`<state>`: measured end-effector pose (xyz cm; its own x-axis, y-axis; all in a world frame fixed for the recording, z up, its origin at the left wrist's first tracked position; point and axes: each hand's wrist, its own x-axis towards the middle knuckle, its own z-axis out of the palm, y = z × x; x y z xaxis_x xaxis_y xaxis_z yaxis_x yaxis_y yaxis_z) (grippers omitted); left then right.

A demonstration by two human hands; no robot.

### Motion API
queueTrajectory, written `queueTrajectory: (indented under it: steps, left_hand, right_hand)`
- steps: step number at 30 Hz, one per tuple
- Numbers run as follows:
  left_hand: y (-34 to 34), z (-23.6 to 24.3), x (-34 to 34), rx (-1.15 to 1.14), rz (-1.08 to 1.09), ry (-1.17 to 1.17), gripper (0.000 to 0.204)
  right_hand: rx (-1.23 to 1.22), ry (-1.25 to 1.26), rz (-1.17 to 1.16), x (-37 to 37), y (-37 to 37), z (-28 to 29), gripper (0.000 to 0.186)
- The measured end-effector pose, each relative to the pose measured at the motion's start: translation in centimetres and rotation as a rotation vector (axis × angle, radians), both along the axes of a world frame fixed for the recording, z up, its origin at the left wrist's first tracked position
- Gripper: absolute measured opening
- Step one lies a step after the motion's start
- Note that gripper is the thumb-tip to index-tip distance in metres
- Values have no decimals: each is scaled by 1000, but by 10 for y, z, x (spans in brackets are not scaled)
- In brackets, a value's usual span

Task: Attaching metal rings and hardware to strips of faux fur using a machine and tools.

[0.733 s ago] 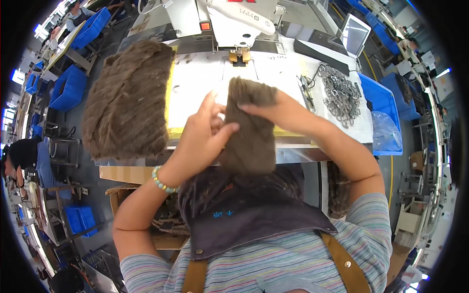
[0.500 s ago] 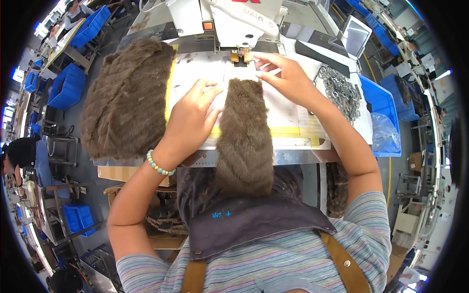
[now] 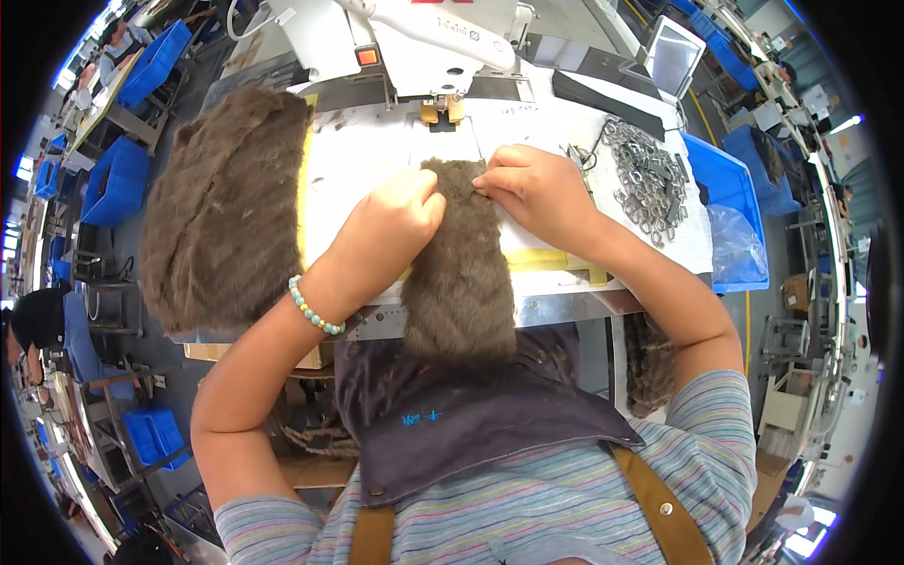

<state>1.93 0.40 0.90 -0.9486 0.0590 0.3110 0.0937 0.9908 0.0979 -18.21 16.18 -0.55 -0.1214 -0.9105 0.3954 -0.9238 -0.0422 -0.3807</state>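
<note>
A strip of brown fur [image 3: 460, 273] lies on the white work surface [image 3: 353, 179], its near end hanging over the table edge above my apron. My left hand [image 3: 395, 221] is closed at the strip's far left edge, fingers curled in. At the far right edge my right hand [image 3: 539, 193] pinches the fur between thumb and fingers. Just beyond the strip's far end is the brass-coloured presser foot [image 3: 443, 110] of a white sewing machine [image 3: 405, 47].
A thick pile of brown fur [image 3: 226, 207] stands to the left. Metal rings with dark tabs [image 3: 648, 179] lie heaped on the right, by a black strip [image 3: 607, 105]. Blue bins [image 3: 725, 207] hang beyond the table's right edge. More fur [image 3: 648, 363] hangs below.
Both hands have come from open positions beside the strip to close on its far corners. My right hand has moved back from the presser foot toward me.
</note>
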Motion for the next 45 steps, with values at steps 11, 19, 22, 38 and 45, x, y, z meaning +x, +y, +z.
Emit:
queueTrajectory:
  steps: [11,19,22,38,45]
  left_hand:
    - [-32,-17,-26,40,70,153,7]
    - [-45,-19,-46,16,107,197,14]
    - [-45,-22,-47,20,124,218,13]
    - [-47,-28,-46,226,129,230,16]
    - [-44,-25,-46,258,124,214,16]
  right_hand:
    - [-64,-43,-4,-33,-35,-2,8]
    - [-72,-129,-71,-46,-49,-9,12]
    - [-70,-183,-75,-49,-51,-13,12]
    - [-153,122,-38,-47,-47,-17,11]
    - [-207,230,46,-54,-49,-18,10]
